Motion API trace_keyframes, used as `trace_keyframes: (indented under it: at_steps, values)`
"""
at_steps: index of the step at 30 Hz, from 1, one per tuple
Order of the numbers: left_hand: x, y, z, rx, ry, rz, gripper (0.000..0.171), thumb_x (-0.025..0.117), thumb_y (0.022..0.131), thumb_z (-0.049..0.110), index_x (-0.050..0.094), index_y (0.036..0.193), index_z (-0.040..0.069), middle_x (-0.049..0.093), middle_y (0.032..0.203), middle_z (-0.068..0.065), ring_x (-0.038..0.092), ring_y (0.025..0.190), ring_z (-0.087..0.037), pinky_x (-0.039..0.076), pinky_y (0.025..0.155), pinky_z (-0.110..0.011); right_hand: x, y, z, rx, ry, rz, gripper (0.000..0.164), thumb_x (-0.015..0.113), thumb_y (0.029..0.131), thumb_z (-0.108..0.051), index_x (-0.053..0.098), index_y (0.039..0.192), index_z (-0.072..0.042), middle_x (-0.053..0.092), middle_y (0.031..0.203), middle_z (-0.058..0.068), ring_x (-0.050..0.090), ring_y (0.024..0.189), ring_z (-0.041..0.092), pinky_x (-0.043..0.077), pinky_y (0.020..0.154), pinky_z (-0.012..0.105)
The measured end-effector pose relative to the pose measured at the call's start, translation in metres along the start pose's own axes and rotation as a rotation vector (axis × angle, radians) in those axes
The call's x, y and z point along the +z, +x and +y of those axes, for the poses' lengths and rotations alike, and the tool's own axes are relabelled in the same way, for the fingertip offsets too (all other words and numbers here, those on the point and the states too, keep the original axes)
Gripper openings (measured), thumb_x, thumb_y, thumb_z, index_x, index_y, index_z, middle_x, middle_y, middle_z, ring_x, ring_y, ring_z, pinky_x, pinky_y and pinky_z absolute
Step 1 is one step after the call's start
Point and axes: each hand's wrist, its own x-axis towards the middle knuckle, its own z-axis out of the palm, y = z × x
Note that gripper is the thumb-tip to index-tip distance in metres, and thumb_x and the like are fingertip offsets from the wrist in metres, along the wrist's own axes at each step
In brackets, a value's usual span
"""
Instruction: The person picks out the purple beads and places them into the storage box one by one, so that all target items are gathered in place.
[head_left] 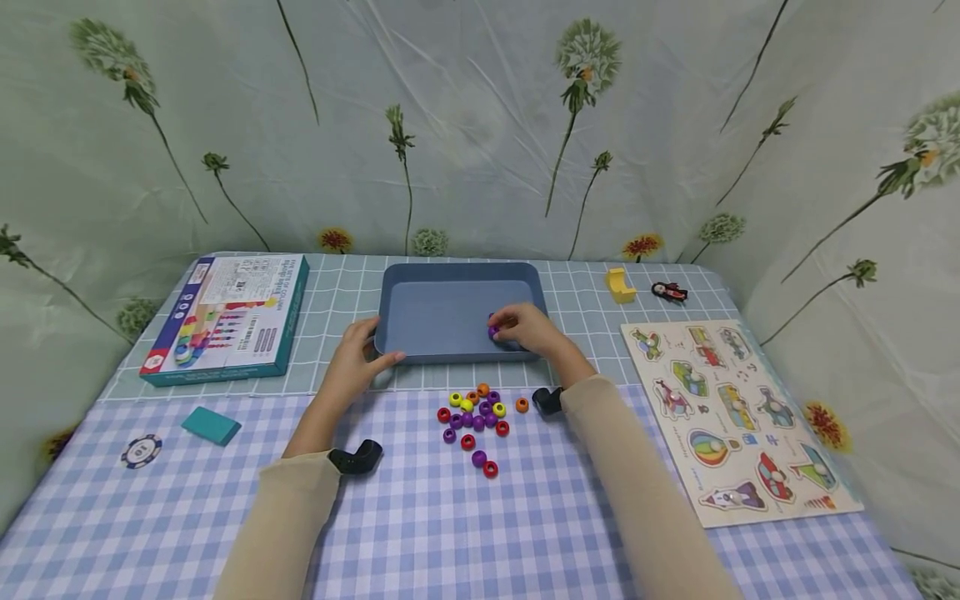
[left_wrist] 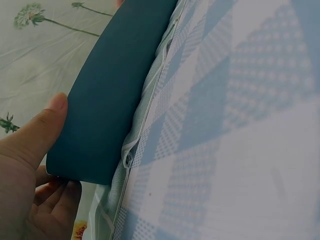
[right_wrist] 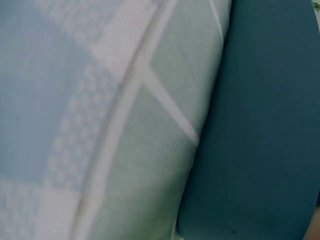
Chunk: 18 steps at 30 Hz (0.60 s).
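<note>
A shallow blue-grey tray [head_left: 435, 317] lies at the far middle of the table. My left hand [head_left: 354, 354] grips its near left corner; in the left wrist view the thumb [left_wrist: 47, 117] rests at the rim and the other fingers curl round the corner. Over the right part of the tray, my right hand [head_left: 534, 329] pinches a purple bead [head_left: 492, 332] between thumb and fingertips. In the right wrist view the tray's outer wall [right_wrist: 255, 125] hides nearly all of that hand. Red, orange, yellow and purple beads [head_left: 478, 422] lie loose in front of the tray.
At the left stand a boxed toy set [head_left: 225, 317], a teal block [head_left: 212, 426] and a poker chip [head_left: 142, 451]. To the right are a wooden picture puzzle [head_left: 738, 425], a yellow piece [head_left: 620, 286] and a small dark figure [head_left: 669, 292]. A patterned curtain hangs behind.
</note>
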Motion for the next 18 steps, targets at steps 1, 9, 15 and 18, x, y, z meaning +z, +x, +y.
trace_keyframes:
  at_steps: [1,9,15,18]
  values:
    - [0.000,0.000,0.000,0.000,0.001,0.000,0.082,0.060,0.067,0.044,0.026,0.128,0.001,0.026,0.124,-0.017,0.029,0.113,-0.028,0.035,0.090,-0.035,0.001,0.000,0.000,0.009,-0.014,0.002,0.016,0.060,0.074,-0.002,0.060,0.091,-0.003,0.057,0.086,0.006,0.050,0.078,0.015,0.045,0.066,0.023]
    - [0.001,0.000,0.000,-0.005,0.003,-0.006,0.080,0.060,0.069,0.041,0.026,0.128,0.000,0.025,0.124,-0.017,0.029,0.113,-0.028,0.035,0.090,-0.035,0.000,-0.004,-0.004,0.014,0.062,0.059,0.023,0.059,0.076,-0.006,0.057,0.098,-0.002,0.056,0.091,0.008,0.051,0.081,0.016,0.046,0.068,0.026]
    - [0.001,-0.001,0.001,-0.005,0.010,-0.008,0.080,0.061,0.069,0.040,0.025,0.128,0.000,0.025,0.125,-0.017,0.029,0.114,-0.028,0.034,0.090,-0.035,-0.004,-0.022,-0.017,-0.120,0.193,0.070,0.027,0.058,0.077,-0.006,0.053,0.102,0.001,0.053,0.100,0.015,0.050,0.086,0.017,0.046,0.072,0.027]
    - [0.000,0.000,0.001,-0.008,0.016,-0.007,0.081,0.060,0.069,0.042,0.025,0.129,0.001,0.025,0.125,-0.017,0.029,0.114,-0.027,0.035,0.090,-0.035,-0.003,-0.039,-0.029,-0.185,0.273,0.058,0.028,0.058,0.077,-0.004,0.051,0.103,0.005,0.050,0.101,0.021,0.050,0.087,0.022,0.046,0.074,0.028]
